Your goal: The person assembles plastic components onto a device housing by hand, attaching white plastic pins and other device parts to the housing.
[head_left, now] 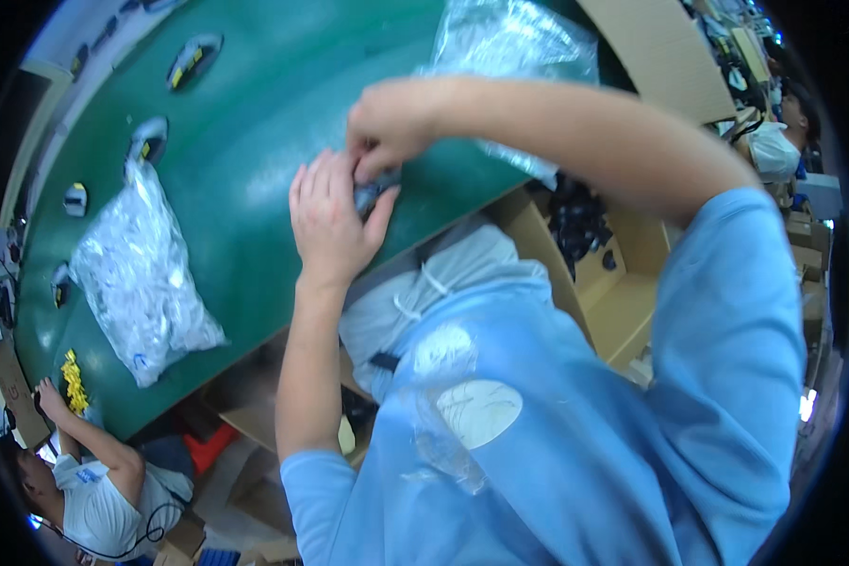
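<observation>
A small dark grey part [371, 191] sits at the frame's upper centre, pinched between both hands over the green tabletop [255, 123], mostly hidden.

A long green worktable [255, 104] fills the upper left of the view, its surface smooth and lightly glossy, catching soft glare from overhead light. Along its far edge runs a pale rail or ledge [75, 47]. Under the table's near edge the floor [236, 476] is pale and crowded with brown cardboard boxes [255, 420] and a red object [212, 443]. To the right of the table stands an open cardboard carton [623, 283] with dark pieces inside. Another cardboard sheet [660, 47] leans at the upper right. The room looks like a busy, evenly lit workshop.
</observation>
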The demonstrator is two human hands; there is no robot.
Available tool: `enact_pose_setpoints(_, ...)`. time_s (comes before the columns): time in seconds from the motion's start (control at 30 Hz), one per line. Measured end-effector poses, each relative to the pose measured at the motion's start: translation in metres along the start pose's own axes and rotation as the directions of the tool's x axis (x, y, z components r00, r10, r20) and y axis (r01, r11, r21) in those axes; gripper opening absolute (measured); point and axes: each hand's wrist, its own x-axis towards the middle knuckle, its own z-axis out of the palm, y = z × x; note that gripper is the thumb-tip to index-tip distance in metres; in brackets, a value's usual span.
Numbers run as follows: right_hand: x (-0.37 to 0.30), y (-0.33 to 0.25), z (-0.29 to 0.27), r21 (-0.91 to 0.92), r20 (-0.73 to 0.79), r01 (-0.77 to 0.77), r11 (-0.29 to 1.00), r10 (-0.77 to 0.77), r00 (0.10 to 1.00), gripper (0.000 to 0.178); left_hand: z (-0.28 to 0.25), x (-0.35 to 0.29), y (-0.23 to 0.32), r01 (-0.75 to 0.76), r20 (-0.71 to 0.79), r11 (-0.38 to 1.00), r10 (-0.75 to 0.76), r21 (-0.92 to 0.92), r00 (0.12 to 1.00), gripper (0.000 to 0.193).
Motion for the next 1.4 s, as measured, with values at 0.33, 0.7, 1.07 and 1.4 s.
enact_pose_setpoints(0.33,-0.073,0.087,-0.038,-0.051,-0.714,0.071,0.996,-0.086,0.695,0.020,-0.021,0.138,-0.063,0.088,-0.085,0.995,-0.084,0.046,0.993,0.060)
enact_pose_setpoints(0.7,-0.063,0.341,-0.076,-0.009,-0.818,-0.712,0.702,0.405,0.409,0.077,-0.012,0.042,0.003,0.044,0.088,0.999,-0.041,-0.028,0.995,0.075)
enact_pose_setpoints(1.07,-0.071,0.011,0.019,-0.034,-0.634,0.240,0.970,-0.206,0.745,0.057,-0.038,0.027,0.014,-0.102,0.031,0.988,0.107,-0.119,0.994,0.092)
enact_pose_setpoints(1.4,-0.181,0.078,0.085,0.161,-0.773,-0.325,0.932,0.324,0.545,0.018,-0.055,-0.008,0.030,0.167,0.150,0.945,-0.215,0.282,0.965,0.087)
